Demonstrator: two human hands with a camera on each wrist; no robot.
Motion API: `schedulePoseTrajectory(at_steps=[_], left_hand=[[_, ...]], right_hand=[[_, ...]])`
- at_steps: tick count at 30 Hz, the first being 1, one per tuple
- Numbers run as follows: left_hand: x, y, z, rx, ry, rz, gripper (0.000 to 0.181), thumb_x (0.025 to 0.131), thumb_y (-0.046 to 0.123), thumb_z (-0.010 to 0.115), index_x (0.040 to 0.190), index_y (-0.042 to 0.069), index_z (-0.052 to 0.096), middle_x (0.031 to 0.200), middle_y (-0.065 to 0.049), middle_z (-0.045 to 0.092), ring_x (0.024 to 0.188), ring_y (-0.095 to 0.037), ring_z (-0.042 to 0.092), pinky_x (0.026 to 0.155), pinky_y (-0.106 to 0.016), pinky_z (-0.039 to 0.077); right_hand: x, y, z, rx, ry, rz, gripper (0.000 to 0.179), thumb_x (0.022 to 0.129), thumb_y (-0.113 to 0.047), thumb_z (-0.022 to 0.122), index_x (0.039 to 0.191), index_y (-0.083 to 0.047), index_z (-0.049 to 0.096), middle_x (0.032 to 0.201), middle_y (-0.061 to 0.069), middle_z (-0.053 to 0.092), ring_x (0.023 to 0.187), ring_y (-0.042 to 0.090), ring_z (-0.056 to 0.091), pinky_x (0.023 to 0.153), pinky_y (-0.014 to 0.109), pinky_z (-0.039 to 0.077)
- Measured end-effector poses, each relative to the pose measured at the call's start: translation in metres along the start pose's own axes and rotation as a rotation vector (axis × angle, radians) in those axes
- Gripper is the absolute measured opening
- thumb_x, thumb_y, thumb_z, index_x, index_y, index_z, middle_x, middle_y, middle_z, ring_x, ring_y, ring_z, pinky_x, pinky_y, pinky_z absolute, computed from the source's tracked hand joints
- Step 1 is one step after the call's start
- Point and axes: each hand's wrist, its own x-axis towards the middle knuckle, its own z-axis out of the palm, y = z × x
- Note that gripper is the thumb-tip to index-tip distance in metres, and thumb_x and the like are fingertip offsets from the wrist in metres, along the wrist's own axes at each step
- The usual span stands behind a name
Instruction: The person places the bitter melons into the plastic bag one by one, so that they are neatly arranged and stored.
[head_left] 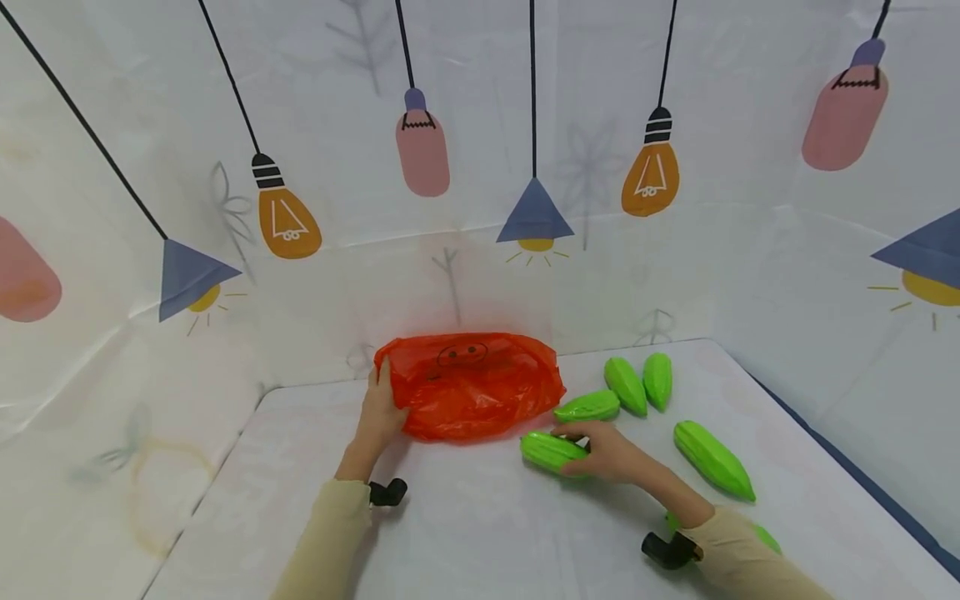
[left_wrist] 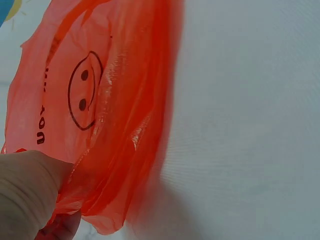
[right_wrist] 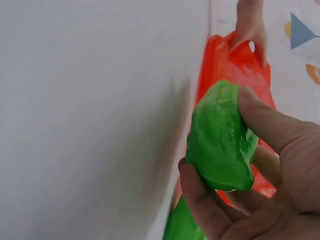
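Observation:
A thin red plastic bag [head_left: 480, 396] with a printed smiley face lies at the back of the table. My left hand [head_left: 381, 410] grips its left end, the thumb on the near side in the left wrist view, where the plastic [left_wrist: 125, 115] hangs in folds. With the thumb and fingers of my right hand [head_left: 609, 452] I hold a shiny green ridged gourd [head_left: 551, 451] by its right end. In the right wrist view this gourd [right_wrist: 220, 137] tapers to a point, and the red bag [right_wrist: 245, 70] shows behind it.
More green gourds lie on the white table [head_left: 465, 533]: one [head_left: 588, 406] beside the bag, two [head_left: 657, 381] at the back, one [head_left: 715, 460] to the right. Another [head_left: 768, 539] is partly hidden under my right forearm. A lamp-printed sheet [head_left: 480, 275] rises behind the table.

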Motion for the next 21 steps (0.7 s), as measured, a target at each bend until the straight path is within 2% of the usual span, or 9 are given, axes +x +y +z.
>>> schedulePoseTrajectory(at_steps=[4, 8, 12, 16, 18, 21], left_hand=[[0.0, 0.001, -0.001, -0.014, 0.009, -0.019, 0.101, 0.073, -0.006, 0.075, 0.153, -0.003, 0.013, 0.149, -0.031, 0.021, 0.119, -0.051, 0.045, 0.098, -0.057, 0.042], [0.0, 0.004, -0.001, -0.025, 0.001, -0.011, 0.102, 0.074, -0.001, 0.076, 0.153, -0.003, 0.012, 0.149, -0.031, 0.02, 0.12, -0.051, 0.045, 0.098, -0.058, 0.041], [-0.001, 0.007, -0.001, -0.017, -0.014, -0.005, 0.097, 0.082, 0.016, 0.075, 0.153, -0.003, 0.012, 0.151, -0.031, 0.017, 0.125, -0.051, 0.04, 0.101, -0.059, 0.037], [-0.001, 0.012, 0.0, 0.014, -0.036, 0.008, 0.086, 0.091, 0.03, 0.063, 0.152, -0.005, 0.013, 0.151, -0.031, 0.017, 0.129, -0.051, 0.036, 0.103, -0.06, 0.034], [-0.002, 0.014, -0.001, 0.027, -0.038, 0.005, 0.081, 0.094, 0.029, 0.059, 0.151, -0.006, 0.015, 0.15, -0.032, 0.019, 0.128, -0.052, 0.035, 0.103, -0.062, 0.034], [-0.004, 0.014, -0.005, 0.046, -0.016, 0.018, 0.075, 0.093, 0.019, 0.06, 0.15, -0.008, 0.018, 0.147, -0.034, 0.025, 0.124, -0.054, 0.037, 0.099, -0.064, 0.036]], right_hand=[[0.011, -0.014, 0.007, 0.018, 0.048, 0.019, 0.052, 0.079, -0.028, 0.081, 0.127, -0.016, 0.064, 0.112, -0.005, 0.065, 0.099, 0.017, 0.058, 0.077, 0.029, 0.052], [0.024, -0.027, 0.013, 0.041, 0.131, 0.069, 0.053, 0.077, -0.029, 0.083, 0.124, -0.012, 0.065, 0.109, -0.001, 0.066, 0.094, 0.017, 0.059, 0.075, 0.03, 0.051], [0.04, -0.037, 0.02, 0.105, 0.225, 0.124, 0.054, 0.076, -0.031, 0.084, 0.122, -0.009, 0.067, 0.107, 0.003, 0.067, 0.087, 0.02, 0.059, 0.072, 0.031, 0.052], [0.058, -0.046, 0.027, 0.116, 0.31, 0.175, 0.052, 0.077, -0.033, 0.082, 0.122, -0.012, 0.067, 0.106, 0.0, 0.066, 0.088, 0.019, 0.059, 0.071, 0.03, 0.053], [0.067, -0.051, 0.03, 0.134, 0.323, 0.198, 0.052, 0.079, -0.034, 0.081, 0.124, -0.013, 0.066, 0.108, -0.001, 0.065, 0.091, 0.019, 0.058, 0.072, 0.03, 0.053], [0.08, -0.057, 0.035, 0.184, 0.3, 0.233, 0.054, 0.082, -0.036, 0.078, 0.129, -0.013, 0.062, 0.113, 0.001, 0.063, 0.098, 0.021, 0.057, 0.075, 0.032, 0.054]])
